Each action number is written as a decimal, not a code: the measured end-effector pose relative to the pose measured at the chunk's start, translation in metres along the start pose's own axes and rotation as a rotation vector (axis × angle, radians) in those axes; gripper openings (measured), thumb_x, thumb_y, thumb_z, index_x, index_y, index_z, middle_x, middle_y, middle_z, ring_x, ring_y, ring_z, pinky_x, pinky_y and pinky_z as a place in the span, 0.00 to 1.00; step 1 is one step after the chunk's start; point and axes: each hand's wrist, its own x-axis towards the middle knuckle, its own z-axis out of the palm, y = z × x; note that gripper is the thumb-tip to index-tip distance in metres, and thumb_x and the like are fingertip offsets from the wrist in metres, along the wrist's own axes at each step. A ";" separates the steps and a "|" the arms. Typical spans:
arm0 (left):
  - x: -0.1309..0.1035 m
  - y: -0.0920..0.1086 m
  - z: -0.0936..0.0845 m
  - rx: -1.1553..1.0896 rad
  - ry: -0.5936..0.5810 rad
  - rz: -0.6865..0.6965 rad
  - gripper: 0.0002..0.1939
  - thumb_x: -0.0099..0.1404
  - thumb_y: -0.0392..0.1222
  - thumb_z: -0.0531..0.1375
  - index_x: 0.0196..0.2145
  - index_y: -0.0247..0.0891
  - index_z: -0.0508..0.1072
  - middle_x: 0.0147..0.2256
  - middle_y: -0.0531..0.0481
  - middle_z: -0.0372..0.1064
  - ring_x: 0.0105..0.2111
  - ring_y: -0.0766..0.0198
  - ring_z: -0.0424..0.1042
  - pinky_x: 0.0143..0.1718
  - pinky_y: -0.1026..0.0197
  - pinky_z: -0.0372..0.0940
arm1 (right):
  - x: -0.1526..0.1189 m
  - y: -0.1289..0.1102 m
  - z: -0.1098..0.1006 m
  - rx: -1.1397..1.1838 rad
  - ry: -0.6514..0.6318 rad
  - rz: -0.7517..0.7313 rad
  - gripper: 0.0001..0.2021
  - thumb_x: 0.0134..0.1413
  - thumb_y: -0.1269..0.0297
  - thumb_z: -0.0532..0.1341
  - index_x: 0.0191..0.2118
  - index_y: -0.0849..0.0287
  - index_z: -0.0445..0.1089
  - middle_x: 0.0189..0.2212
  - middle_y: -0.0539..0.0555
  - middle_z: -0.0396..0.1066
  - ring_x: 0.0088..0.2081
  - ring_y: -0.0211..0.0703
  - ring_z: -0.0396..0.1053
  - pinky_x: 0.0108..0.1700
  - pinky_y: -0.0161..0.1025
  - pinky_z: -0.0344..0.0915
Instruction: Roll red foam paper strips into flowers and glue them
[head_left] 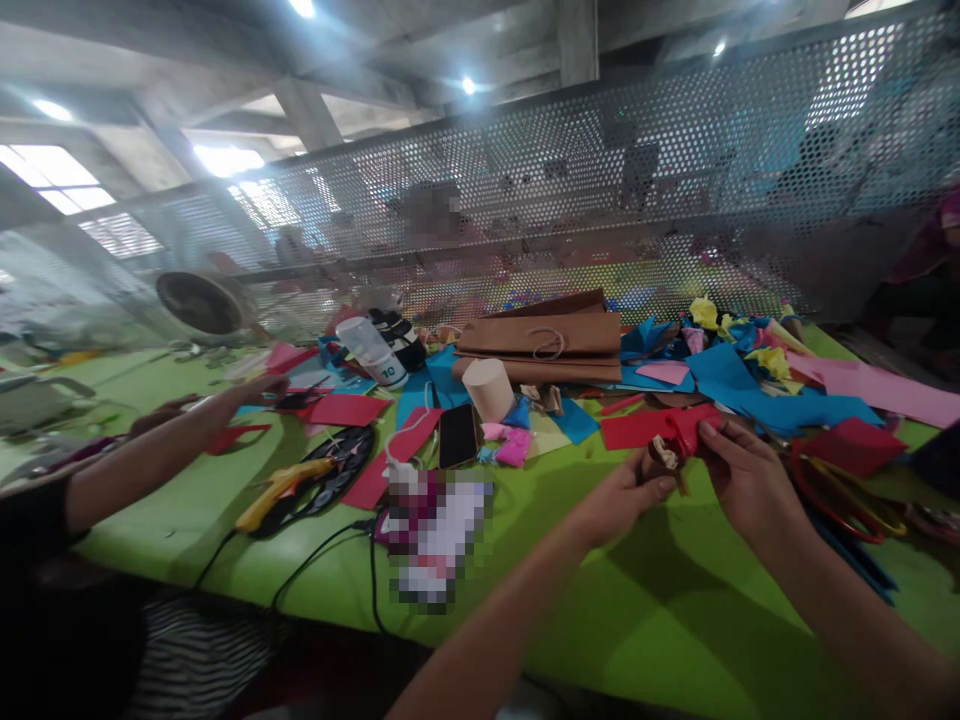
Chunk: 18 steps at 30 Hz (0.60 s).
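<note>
At the right of the green table, both my hands hold a small piece of red paper (684,432) with a crumpled cream and brown bit at its lower end. My left hand (626,497) closes around that lower end, fingers bent beneath it. Thumb and fingers of my right hand (739,462) pinch the upper right part of the red paper. Behind them lie a flat red sheet (626,430) and blue paper pieces (739,385). Red-handled scissors (836,500) seem to lie just right of my right hand, partly hidden by my forearm.
Folded brown paper (540,345), a cream roll (488,390), a dark phone (458,437) and a clear bottle (371,352) stand mid-table. A yellow glue gun (285,492) with its cord lies left. Another person's arm (165,450) reaches in there. A perforated metal screen (480,210) backs the table.
</note>
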 end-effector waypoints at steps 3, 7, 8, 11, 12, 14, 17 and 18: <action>-0.003 0.002 -0.002 0.024 0.002 -0.016 0.39 0.57 0.60 0.74 0.59 0.37 0.72 0.53 0.43 0.73 0.54 0.52 0.69 0.60 0.54 0.60 | 0.004 -0.002 -0.004 0.024 0.022 -0.023 0.14 0.39 0.58 0.82 0.33 0.51 0.81 0.31 0.47 0.79 0.31 0.38 0.76 0.34 0.34 0.77; -0.009 0.008 -0.006 0.099 -0.002 -0.059 0.40 0.58 0.62 0.73 0.60 0.36 0.73 0.51 0.44 0.74 0.52 0.54 0.69 0.58 0.55 0.62 | 0.019 -0.014 -0.016 0.071 0.098 -0.129 0.15 0.38 0.55 0.81 0.31 0.48 0.79 0.32 0.45 0.79 0.33 0.39 0.76 0.36 0.36 0.77; -0.009 0.010 -0.007 0.100 -0.003 -0.075 0.41 0.57 0.62 0.73 0.61 0.36 0.72 0.52 0.43 0.74 0.51 0.54 0.70 0.58 0.55 0.62 | 0.023 -0.018 -0.020 0.076 0.110 -0.152 0.15 0.37 0.54 0.81 0.30 0.48 0.78 0.32 0.44 0.78 0.34 0.39 0.76 0.37 0.37 0.77; -0.008 0.011 -0.010 0.036 -0.001 -0.093 0.44 0.55 0.62 0.75 0.62 0.38 0.72 0.54 0.42 0.74 0.53 0.53 0.71 0.59 0.53 0.63 | 0.029 -0.023 -0.026 0.043 0.103 -0.168 0.17 0.36 0.51 0.81 0.31 0.47 0.77 0.33 0.45 0.78 0.34 0.40 0.75 0.38 0.39 0.76; -0.008 0.011 -0.012 0.017 0.003 -0.085 0.44 0.54 0.61 0.76 0.62 0.39 0.72 0.56 0.42 0.74 0.55 0.51 0.71 0.60 0.52 0.62 | 0.030 -0.023 -0.028 0.016 0.092 -0.161 0.18 0.37 0.50 0.81 0.32 0.47 0.77 0.33 0.45 0.78 0.34 0.40 0.75 0.37 0.39 0.75; -0.007 0.009 -0.015 0.009 0.015 -0.060 0.43 0.53 0.58 0.77 0.62 0.41 0.74 0.59 0.41 0.73 0.61 0.48 0.68 0.63 0.51 0.61 | 0.029 -0.024 -0.031 -0.058 0.061 -0.140 0.17 0.40 0.48 0.79 0.33 0.48 0.77 0.32 0.46 0.76 0.32 0.40 0.74 0.36 0.39 0.73; -0.008 0.007 -0.021 0.023 0.031 -0.041 0.41 0.54 0.57 0.77 0.62 0.43 0.73 0.62 0.41 0.70 0.66 0.45 0.64 0.66 0.49 0.58 | 0.028 -0.029 -0.036 -0.222 -0.002 -0.093 0.15 0.48 0.48 0.75 0.33 0.50 0.75 0.29 0.47 0.74 0.29 0.39 0.70 0.34 0.39 0.69; -0.009 0.007 -0.023 0.029 0.034 -0.039 0.40 0.55 0.56 0.76 0.62 0.43 0.73 0.63 0.41 0.70 0.67 0.44 0.63 0.66 0.48 0.58 | 0.028 -0.032 -0.039 -0.292 -0.029 -0.074 0.14 0.51 0.48 0.74 0.33 0.51 0.76 0.29 0.47 0.73 0.29 0.39 0.70 0.33 0.39 0.68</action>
